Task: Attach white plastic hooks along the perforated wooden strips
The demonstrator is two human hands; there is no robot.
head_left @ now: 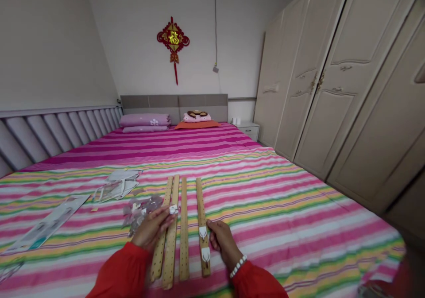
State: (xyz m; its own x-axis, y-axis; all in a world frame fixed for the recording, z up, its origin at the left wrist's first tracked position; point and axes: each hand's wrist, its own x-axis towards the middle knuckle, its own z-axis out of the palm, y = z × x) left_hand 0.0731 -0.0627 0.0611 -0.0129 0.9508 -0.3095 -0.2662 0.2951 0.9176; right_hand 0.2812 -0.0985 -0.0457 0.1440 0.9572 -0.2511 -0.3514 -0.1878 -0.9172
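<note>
My left hand [152, 227] pinches a small white hook [173, 209] between thumb and fingertips, above the wooden strips on the left. My right hand [224, 241], with a white bead bracelet at the wrist, has curled fingers gripping the edge of the rightmost wooden strip [199, 200]. On that strip sit an upper white hook [202, 233] and a lower white hook [206, 254]. Three more strips lie roughly parallel: a left strip [158, 256], a second strip [169, 253] and a third strip [183, 245]. Rows of small holes run along several of them.
Crumpled clear plastic pieces [141, 211] lie left of the strips, with plastic packets [116, 185] behind them. A long flat package [49, 222] rests farther left. Everything is on a striped bedspread [299, 236]; folded bedding [145, 121] is at the headboard, and a wardrobe [332, 76] stands right.
</note>
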